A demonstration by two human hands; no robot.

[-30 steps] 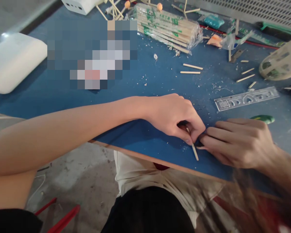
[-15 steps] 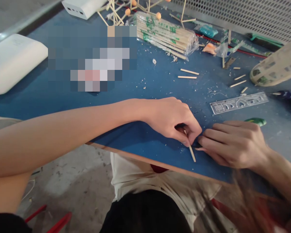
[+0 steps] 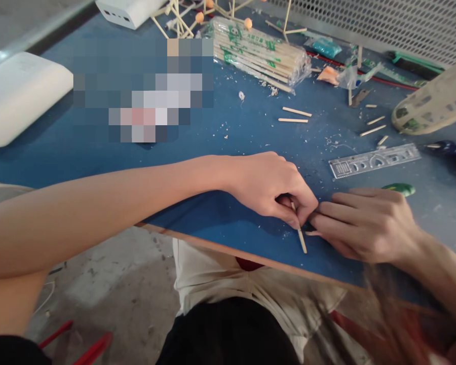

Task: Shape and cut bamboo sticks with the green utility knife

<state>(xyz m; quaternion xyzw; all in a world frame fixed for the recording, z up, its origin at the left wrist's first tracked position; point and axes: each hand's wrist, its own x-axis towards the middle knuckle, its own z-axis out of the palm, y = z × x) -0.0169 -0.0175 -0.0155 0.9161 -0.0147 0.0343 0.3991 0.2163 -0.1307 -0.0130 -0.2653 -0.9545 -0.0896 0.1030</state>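
Observation:
Thumb and fingers of my left hand [image 3: 275, 187] are pinched on a thin wooden stick [image 3: 302, 241], its lower end pointing toward the table's front edge. Close against it on the right, my right hand [image 3: 365, 223] is curled palm down. A rounded green handle [image 3: 401, 189] shows behind its knuckles, and a dark, narrow tip shows near its fingertips beside the stick. They look like the two ends of a knife, most of which the hand hides.
Beyond the hands lie a clear stencil ruler [image 3: 375, 161], short cut sticks [image 3: 296, 111] and a plastic-wrapped bundle of sticks [image 3: 258, 53]. A bottle [image 3: 433, 99] and a glue gun [image 3: 450, 148] are at right. A white power bank [image 3: 25, 99] lies at left. A blurred patch hides something.
The green handle and my right hand have shifted very slightly left. My left fingers have moved slightly right, still pinching the stick.

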